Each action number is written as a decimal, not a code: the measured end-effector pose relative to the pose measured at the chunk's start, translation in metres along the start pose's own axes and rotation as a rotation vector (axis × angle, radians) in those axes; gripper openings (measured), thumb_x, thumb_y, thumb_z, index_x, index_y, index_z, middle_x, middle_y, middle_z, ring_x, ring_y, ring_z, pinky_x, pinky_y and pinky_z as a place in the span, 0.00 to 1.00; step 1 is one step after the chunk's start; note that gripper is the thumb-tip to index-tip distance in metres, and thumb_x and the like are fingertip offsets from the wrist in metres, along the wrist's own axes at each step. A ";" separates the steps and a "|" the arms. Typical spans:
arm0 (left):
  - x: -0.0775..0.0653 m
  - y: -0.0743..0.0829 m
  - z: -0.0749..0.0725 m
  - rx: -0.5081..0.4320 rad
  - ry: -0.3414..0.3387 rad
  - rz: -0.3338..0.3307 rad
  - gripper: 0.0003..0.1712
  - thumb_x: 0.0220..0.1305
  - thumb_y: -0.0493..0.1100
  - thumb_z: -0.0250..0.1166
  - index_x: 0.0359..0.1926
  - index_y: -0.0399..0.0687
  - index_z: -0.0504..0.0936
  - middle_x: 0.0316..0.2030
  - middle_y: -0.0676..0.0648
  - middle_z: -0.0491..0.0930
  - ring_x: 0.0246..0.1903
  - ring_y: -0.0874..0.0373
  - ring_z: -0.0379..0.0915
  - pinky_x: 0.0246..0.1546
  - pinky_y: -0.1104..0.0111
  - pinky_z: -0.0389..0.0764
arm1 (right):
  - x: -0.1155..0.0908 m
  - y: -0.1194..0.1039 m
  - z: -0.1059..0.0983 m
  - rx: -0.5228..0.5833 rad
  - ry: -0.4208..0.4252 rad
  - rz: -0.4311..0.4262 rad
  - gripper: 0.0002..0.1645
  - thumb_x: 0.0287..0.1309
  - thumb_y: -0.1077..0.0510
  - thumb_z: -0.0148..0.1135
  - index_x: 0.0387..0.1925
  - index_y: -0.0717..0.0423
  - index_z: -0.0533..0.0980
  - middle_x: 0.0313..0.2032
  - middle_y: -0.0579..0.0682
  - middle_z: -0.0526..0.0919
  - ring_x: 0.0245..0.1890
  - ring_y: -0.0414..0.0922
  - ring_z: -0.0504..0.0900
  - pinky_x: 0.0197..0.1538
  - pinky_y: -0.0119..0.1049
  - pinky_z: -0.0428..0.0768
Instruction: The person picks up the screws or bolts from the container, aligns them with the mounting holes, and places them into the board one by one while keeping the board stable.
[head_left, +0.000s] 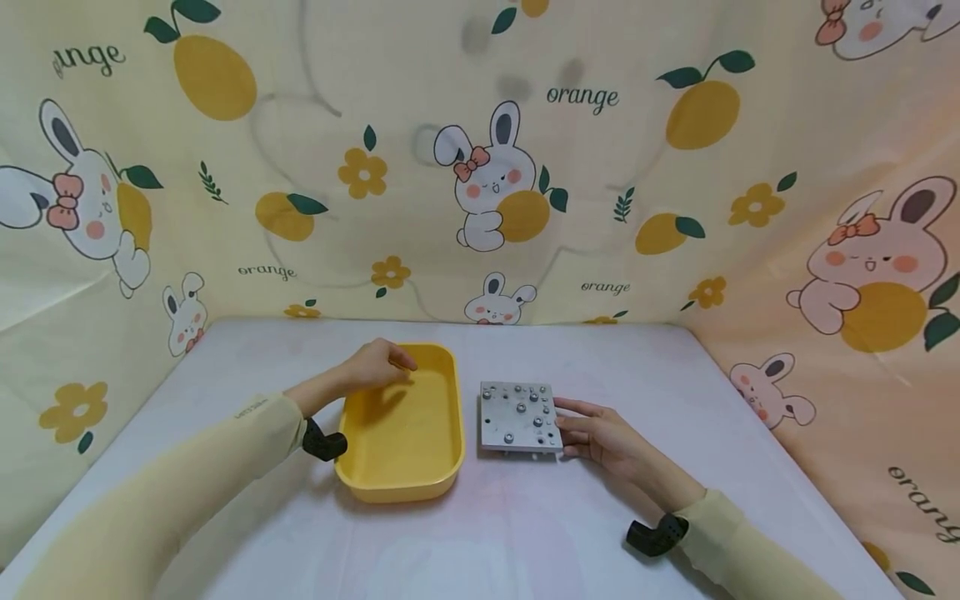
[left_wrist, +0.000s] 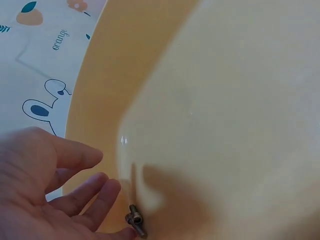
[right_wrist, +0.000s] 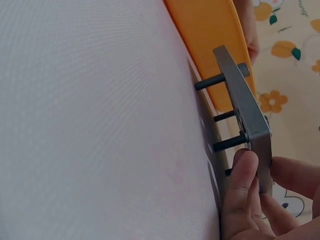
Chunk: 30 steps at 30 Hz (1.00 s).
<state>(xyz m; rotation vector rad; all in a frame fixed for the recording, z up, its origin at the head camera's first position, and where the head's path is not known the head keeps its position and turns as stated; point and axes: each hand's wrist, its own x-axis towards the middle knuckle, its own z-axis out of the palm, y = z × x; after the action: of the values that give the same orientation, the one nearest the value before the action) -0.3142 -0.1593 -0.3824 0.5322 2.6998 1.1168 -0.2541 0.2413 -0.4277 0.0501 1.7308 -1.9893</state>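
Note:
My left hand (head_left: 377, 365) is over the far left corner of a yellow plastic tray (head_left: 459, 417), with nothing between thumb and fingers. In the left wrist view, small bolts (left_wrist: 134, 218) lie against the tray wall, right by the fingertips of that hand; whether they touch, I cannot tell. To the right of the tray, my right hand (head_left: 603, 435) grips the right edge of a square grey metal plate (head_left: 501, 417). Several socket head screws (head_left: 521, 407) sit in the plate. Their threaded shanks (right_wrist: 230, 143) stick out underneath, and the right wrist view shows the plate raised on edge from that low angle.
A white cloth (head_left: 487, 542) covers the table. Behind and at both sides stands a cream curtain (head_left: 405, 142) printed with rabbits and oranges. Each wrist carries a black camera mount, one on the left (head_left: 324, 440) and one on the right (head_left: 656, 536).

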 end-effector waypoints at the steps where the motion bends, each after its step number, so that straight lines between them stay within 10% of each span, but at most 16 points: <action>1: 0.000 -0.001 0.000 -0.001 -0.003 -0.006 0.14 0.61 0.33 0.66 0.47 0.31 0.84 0.46 0.37 0.83 0.52 0.45 0.74 0.58 0.54 0.70 | 0.000 0.000 0.000 0.000 0.001 0.000 0.38 0.64 0.63 0.63 0.72 0.60 0.60 0.53 0.58 0.81 0.42 0.48 0.85 0.38 0.35 0.82; 8: 0.002 -0.002 0.005 -0.016 -0.052 -0.024 0.14 0.62 0.31 0.64 0.48 0.31 0.83 0.45 0.38 0.83 0.40 0.51 0.77 0.43 0.63 0.79 | 0.001 0.003 0.000 0.001 0.011 0.001 0.37 0.65 0.63 0.61 0.72 0.59 0.60 0.53 0.59 0.82 0.41 0.48 0.85 0.37 0.34 0.82; 22: 0.006 0.012 0.026 -0.102 -0.231 0.041 0.21 0.48 0.21 0.69 0.46 0.28 0.83 0.45 0.37 0.83 0.45 0.46 0.80 0.42 0.68 0.81 | 0.001 0.004 -0.001 0.000 0.004 -0.011 0.37 0.65 0.63 0.62 0.72 0.61 0.60 0.52 0.59 0.82 0.40 0.47 0.85 0.37 0.34 0.82; 30: 0.006 0.011 0.012 0.022 -0.420 0.089 0.17 0.44 0.26 0.77 0.39 0.33 0.84 0.34 0.42 0.82 0.33 0.57 0.74 0.37 0.70 0.79 | 0.000 0.002 0.000 -0.009 0.004 -0.017 0.37 0.65 0.64 0.61 0.72 0.61 0.60 0.52 0.57 0.82 0.40 0.47 0.85 0.38 0.34 0.82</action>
<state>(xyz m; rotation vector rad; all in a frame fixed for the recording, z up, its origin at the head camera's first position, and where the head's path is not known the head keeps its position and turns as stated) -0.3130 -0.1418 -0.3833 0.7972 2.3453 0.8760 -0.2531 0.2412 -0.4297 0.0370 1.7477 -1.9947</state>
